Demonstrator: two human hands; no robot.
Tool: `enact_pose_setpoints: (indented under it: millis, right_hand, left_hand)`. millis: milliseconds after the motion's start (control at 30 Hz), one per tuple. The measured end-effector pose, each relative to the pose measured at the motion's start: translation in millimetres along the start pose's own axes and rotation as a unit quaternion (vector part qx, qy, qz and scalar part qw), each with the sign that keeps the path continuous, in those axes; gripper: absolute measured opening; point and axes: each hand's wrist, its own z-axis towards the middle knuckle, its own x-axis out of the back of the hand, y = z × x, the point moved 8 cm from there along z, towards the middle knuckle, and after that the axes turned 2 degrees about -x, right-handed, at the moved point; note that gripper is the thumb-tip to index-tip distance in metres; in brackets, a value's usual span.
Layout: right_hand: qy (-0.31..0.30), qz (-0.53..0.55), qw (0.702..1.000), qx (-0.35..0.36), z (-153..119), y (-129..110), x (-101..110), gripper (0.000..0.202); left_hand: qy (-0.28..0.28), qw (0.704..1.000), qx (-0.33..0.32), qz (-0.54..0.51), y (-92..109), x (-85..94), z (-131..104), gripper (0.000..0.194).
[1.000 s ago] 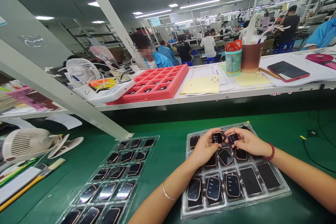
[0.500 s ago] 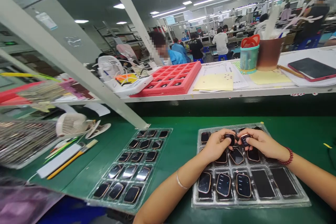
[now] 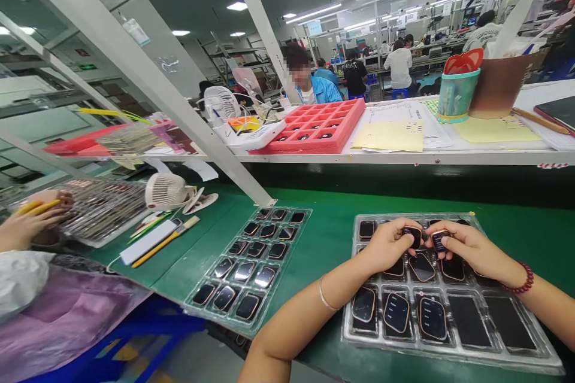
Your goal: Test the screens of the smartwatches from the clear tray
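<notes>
My left hand [image 3: 392, 243], a silver bangle on its wrist, is closed on a dark square watch [image 3: 412, 236] with its thumb across the face. Close beside it, my right hand [image 3: 471, 247], with a red bead bracelet, pinches a second watch [image 3: 439, 242] whose screen shows small text. Both hands are above a clear plastic tray [image 3: 453, 349] of gold-rimmed watches. In its front row lie three watches, two with lit menus, such as the watch [image 3: 432, 316]; two compartments at the right of that row hold no watch. Part of the back rows is hidden by my hands.
Another tray of watches [image 3: 242, 324] lies to the left. Beyond it are a brush [image 3: 164, 243], a small fan [image 3: 165, 191] and stacked trays [image 3: 105, 206] near a co-worker's hand [image 3: 33, 224]. A shelf [image 3: 386, 158] with a red foam tray [image 3: 314, 140] and cups crosses behind.
The view has turned left, so the scene sits further right. A co-worker's hand and sleeve have come into view at the left. My hands still hold the two watches.
</notes>
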Motion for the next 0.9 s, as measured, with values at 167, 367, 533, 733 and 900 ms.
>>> enact_pose_setpoints:
  millis: [167,367,533,733,900]
  right_hand:
    - [-0.006,0.018,1.0,-0.003,1.1,1.1,-1.0,0.029]
    - [0.018,0.034,0.999,0.027,0.7,-9.3,1.0,0.033]
    - [0.004,0.041,0.998,0.049,0.5,-15.4,-3.2,0.031]
    - [0.001,0.044,0.998,0.037,0.9,-13.2,-3.8,0.033]
    - [0.01,0.048,0.998,0.041,1.9,-11.0,0.2,0.036]
  left_hand:
    - [-0.003,1.0,-0.002,-0.01,1.9,-1.4,0.1,0.024]
    - [0.024,0.999,-0.021,0.021,8.0,2.7,1.5,0.037]
    - [0.03,0.999,-0.025,0.024,9.4,5.6,2.5,0.026]
    - [0.039,0.999,-0.017,0.026,12.3,6.5,2.5,0.027]
    - [0.024,0.999,-0.022,0.032,11.3,3.9,2.2,0.037]
